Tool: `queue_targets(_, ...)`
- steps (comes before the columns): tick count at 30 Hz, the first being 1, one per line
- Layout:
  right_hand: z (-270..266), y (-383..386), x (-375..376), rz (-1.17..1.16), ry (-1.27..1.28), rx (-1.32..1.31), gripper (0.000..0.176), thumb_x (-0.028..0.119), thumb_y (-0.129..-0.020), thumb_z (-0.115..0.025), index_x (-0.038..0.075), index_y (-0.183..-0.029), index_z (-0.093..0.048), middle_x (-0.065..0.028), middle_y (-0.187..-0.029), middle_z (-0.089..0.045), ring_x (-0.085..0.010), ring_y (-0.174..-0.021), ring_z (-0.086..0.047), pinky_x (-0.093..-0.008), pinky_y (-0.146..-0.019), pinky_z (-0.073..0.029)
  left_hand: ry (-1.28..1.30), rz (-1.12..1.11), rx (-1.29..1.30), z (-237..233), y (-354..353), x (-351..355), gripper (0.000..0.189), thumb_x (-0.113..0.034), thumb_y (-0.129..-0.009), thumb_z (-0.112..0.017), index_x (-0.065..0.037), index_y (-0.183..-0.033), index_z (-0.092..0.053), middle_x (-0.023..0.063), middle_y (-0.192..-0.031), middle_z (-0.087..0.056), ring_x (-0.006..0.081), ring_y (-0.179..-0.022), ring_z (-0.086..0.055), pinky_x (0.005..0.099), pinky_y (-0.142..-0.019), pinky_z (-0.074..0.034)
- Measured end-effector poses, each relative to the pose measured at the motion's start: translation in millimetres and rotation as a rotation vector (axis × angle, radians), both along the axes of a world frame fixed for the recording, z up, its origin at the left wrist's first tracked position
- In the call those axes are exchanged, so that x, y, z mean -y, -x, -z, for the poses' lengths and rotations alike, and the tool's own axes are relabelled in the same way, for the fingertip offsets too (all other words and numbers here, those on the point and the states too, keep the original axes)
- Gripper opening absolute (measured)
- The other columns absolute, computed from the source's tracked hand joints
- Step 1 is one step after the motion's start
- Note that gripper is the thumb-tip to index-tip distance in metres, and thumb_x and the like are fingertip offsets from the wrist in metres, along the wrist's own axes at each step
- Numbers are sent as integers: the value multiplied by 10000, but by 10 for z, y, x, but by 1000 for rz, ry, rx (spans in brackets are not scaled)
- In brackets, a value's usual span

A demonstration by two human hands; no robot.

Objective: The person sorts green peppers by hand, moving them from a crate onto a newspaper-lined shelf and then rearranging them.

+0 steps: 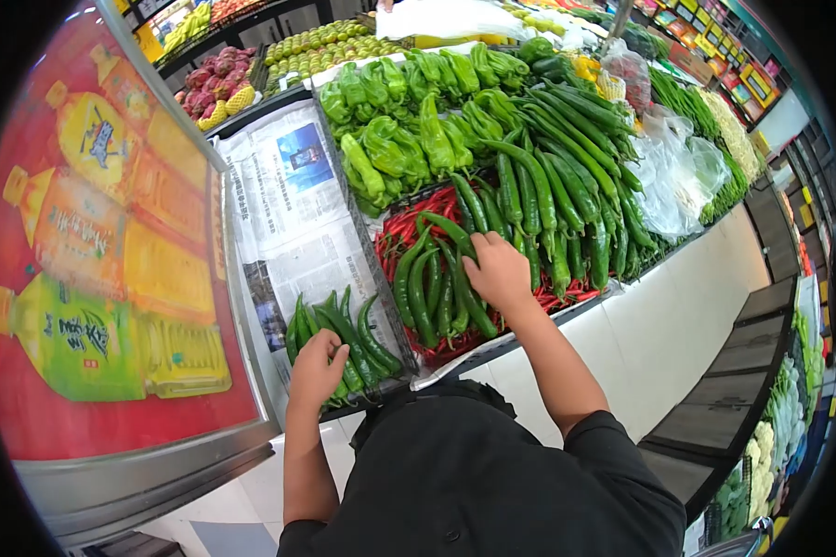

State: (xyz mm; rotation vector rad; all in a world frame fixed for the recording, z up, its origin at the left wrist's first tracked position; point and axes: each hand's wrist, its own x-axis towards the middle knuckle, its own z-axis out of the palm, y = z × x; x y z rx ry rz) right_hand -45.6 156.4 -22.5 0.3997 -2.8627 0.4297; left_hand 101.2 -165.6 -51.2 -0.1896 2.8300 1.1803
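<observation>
My left hand [316, 369] is curled over a small pile of long green chili peppers [367, 348] on the newspaper, at the near end of the lined tray section. Its fingertips are partly hidden among them. My right hand [500, 271] has its fingers bent around a long green chili pepper [469, 290] in the section to the right; the grip itself is partly covered. Other dark green chili peppers [427, 288] lie there in a heap over thin red chilies [407, 223]. A larger stack of long green peppers [557, 190] rises just beyond my right hand.
Behind are wrinkled light green peppers [409, 148]. Newspaper [293, 200] lines the left section. A drink-printed panel [111, 241] stands close on the left. Clear plastic bags [673, 176] lie at right, beside green beans [687, 107]. Tiled floor [678, 306] shows below the stand.
</observation>
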Motion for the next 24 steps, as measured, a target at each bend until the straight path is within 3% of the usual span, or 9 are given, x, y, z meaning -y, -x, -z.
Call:
queue_targets(6, -493, -206, 163, -96, 380, -205, 397, 189, -891, -740, -11, -1214, -626, -168, -1029, -657, -352, -831, -653, -408, -701, -522, -124, -67, -14, -44, -194, 42, 185, -146, -895, -700, -3, -942, -591, 140, -785, -602, 272, -674, -579, 378, -629, -464)
queue_targets(9, -709, -328, 471, -240, 632, -60, 435, 202, -872, -776, -32, -1208, -628, -140, -938, -662, -193, -684, -603, -323, -604, -484, -183, -98, -24, -52, -209, 82, 157, -124, -909, -692, -3, -939, -595, 94, -742, -576, 192, -638, -533, 332, -598, -439)
queue_targets(11, -623, -401, 733, -309, 641, 190, 462, 237, -865, -784, -22, -1213, -625, -137, -878, -667, -180, -674, -608, -330, -594, -488, -201, -94, -69, -29, -204, 90, 127, -98, -930, -682, -7, -931, -593, 19, -691, -533, 85, -603, -458, 272, -559, -398)
queue_targets(12, -626, -448, 864, -392, 621, 263, 462, 262, -864, -778, -12, -1202, -621, -142, -840, -661, -213, -687, -622, -356, -619, -501, -205, -84, -63, -32, -201, 90, 127, -97, -931, -681, -6, -934, -592, 20, -692, -533, 86, -605, -458, 272, -560, -397)
queue_targets(14, -402, -478, 1129, -432, 485, 376, 450, 268, -859, -758, -18, -1161, -584, -202, -870, -682, -412, -778, -656, -460, -711, -520, -216, -71, -48, -40, -199, 98, 128, -95, -933, -679, -4, -940, -590, 22, -696, -535, 87, -609, -457, 273, -561, -396)
queue_targets(16, -81, -509, 1347, -477, 363, 403, 465, 257, -860, -744, -62, -1137, -549, -266, -905, -682, -473, -873, -659, -505, -769, -524, -230, -65, -45, 8, -212, 115, 134, -96, -926, -680, 2, -946, -590, 41, -710, -541, 108, -615, -477, 288, -572, -408)
queue_targets(20, 383, -498, 1626, -481, 131, 514, 454, 223, -863, -722, -102, -1108, -520, -323, -934, -675, -482, -934, -673, -518, -830, -544, -129, -16, -23, 152, -219, 101, 185, -129, -884, -705, -7, -981, -607, 146, -819, -598, 295, -723, -606, 389, -669, -484)
queue_targets(21, 496, -490, 1675, -458, 100, 532, 442, 210, -857, -725, -105, -1091, -522, -322, -950, -679, -476, -928, -684, -513, -830, -556, -97, 24, -52, 296, -217, 104, 195, -126, -859, -711, -26, -999, -621, 148, -955, -607, 337, -880, -622, 426, -759, -494)
queue_targets(24, 693, -478, 1772, -396, -5, 607, 471, 204, -874, -706, -123, -1135, -491, -329, -966, -676, -474, -961, -681, -510, -859, -554, 183, 133, -263, 385, -213, 24, 223, -107, -845, -711, -43, -1045, -635, 137, -1131, -602, 320, -1057, -600, 423, -883, -480)
